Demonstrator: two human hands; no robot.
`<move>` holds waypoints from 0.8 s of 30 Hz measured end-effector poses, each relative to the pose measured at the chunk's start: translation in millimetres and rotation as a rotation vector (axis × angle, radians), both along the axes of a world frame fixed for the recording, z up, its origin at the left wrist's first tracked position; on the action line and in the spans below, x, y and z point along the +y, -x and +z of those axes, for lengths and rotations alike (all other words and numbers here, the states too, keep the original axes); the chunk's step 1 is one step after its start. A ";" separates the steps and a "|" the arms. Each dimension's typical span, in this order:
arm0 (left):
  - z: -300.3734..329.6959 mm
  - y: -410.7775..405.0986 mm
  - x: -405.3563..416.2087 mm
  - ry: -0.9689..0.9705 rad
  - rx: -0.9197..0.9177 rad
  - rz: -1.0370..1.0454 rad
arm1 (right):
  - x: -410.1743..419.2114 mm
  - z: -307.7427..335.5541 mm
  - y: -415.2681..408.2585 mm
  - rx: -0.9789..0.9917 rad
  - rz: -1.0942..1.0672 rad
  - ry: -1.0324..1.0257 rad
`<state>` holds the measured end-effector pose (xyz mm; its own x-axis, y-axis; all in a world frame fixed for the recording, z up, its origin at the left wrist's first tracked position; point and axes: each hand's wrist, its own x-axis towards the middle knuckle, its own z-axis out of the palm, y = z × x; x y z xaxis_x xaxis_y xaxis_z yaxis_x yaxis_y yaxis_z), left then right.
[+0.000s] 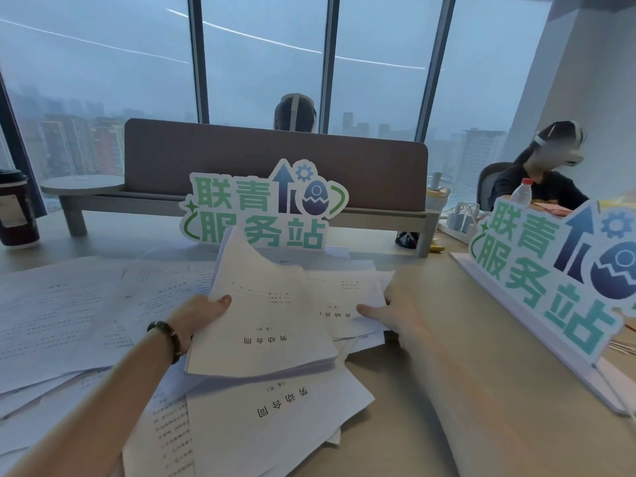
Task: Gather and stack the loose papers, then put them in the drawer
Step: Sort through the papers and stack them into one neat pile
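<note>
My left hand (199, 316) grips the left edge of a thick stack of white papers (265, 325), lifted off the desk with its far end curling up. My right hand (395, 313) lies on another white sheet (347, 294) to the right of the stack, thumb on its near edge and fingers pressing it. More loose papers (69, 311) spread over the desk to the left, and others (275, 418) lie under and in front of the stack. No drawer is in view.
A green cut-out sign (261, 208) stands just behind the papers, a second sign (557, 273) on the right. A dark cup (15, 208) sits far left. A grey divider with a shelf (275, 166) crosses the back. Two people sit beyond.
</note>
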<state>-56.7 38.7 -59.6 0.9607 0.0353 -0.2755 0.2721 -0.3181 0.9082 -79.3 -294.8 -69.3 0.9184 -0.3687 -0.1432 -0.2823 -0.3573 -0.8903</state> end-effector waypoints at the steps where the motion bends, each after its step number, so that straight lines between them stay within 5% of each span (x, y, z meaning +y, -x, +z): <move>1: -1.1 -0.1 -0.7 -0.002 0.004 -0.003 | 1.2 -0.5 0.4 0.004 0.016 0.021; 24: -0.6 1.6 -4.0 0.027 -0.021 -0.028 | -1.3 0.5 -1.4 -0.048 -0.031 -0.329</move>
<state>-58.3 34.7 -60.2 0.9666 0.0013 -0.2561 0.2447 -0.3001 0.9220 -77.9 -296.2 -68.7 0.9162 -0.3377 -0.2157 -0.2432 -0.0408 -0.9691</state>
